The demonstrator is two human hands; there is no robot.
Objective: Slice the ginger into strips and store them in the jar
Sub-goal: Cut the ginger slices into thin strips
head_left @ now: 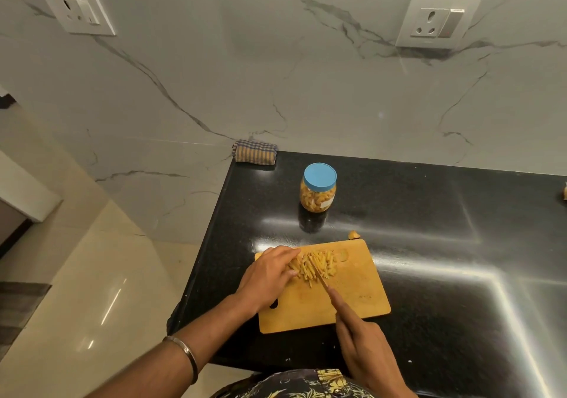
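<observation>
Left hand [267, 275] lies flat, fingers straight, steadying the ginger strips [313, 265] on the wooden cutting board [352, 299]. Right hand [363, 345] grips the knife [319, 276], index finger along its spine, blade in the pile. Jar [318, 187], blue lid on, stands on the black surface [445, 228] behind the board.

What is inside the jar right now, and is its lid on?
Through the clear wall of the jar, yellowish pieces fill most of it, likely ginger strips. The blue lid is on, so the very top of the contents is hidden. A white label covers part of the side.
</observation>
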